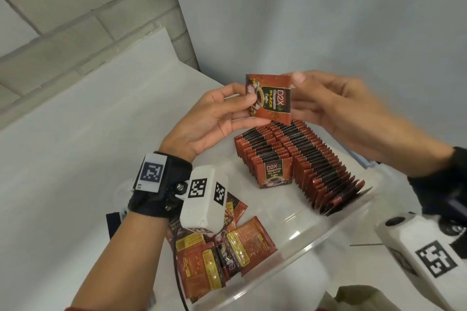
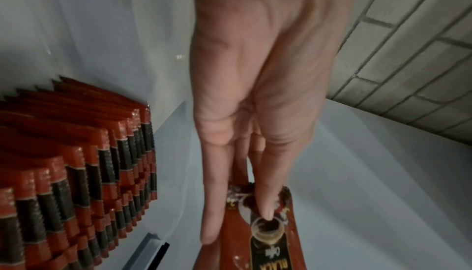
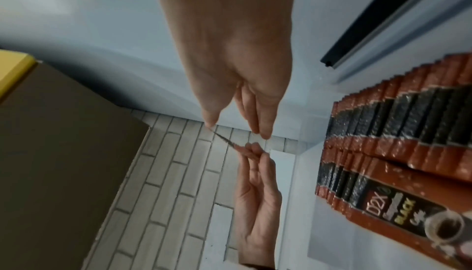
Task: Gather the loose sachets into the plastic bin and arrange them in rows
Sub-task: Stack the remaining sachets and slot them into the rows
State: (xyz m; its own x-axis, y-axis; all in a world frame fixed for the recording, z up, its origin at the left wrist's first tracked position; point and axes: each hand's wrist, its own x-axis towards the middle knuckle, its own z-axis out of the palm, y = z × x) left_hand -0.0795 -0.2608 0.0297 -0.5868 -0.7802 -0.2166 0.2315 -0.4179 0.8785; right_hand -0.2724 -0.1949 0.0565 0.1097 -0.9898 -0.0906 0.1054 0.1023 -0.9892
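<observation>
— What's the setting?

— A white table [image 1: 75, 134] set against a pale brick wall [image 1: 63, 7], with a clear plastic bin [image 1: 303, 235] on it.

— And the sachet being handled?

— One red coffee sachet [image 1: 269, 98] is held up above the bin, its printed face toward the head camera. The left hand [image 1: 209, 118] pinches its left edge between thumb and fingers; the right hand [image 1: 336, 103] pinches the top right corner the same way. In the right wrist view the sachet shows edge-on as a thin strip between the two sets of fingertips.

— Where are the rest?

— Directly below the held one, inside the bin, two rows of sachets [image 1: 298, 159] stand on edge, packed face to back. The right row runs longer toward the person; the left row is shorter, its front sachet showing the label. Nearer the person, under the left wrist, a pile of loose sachets [image 1: 222, 252] lies flat and overlapping, most of them back side up.

— Anything else?

— A white tagged camera block [image 1: 204, 199] on each wrist.
</observation>
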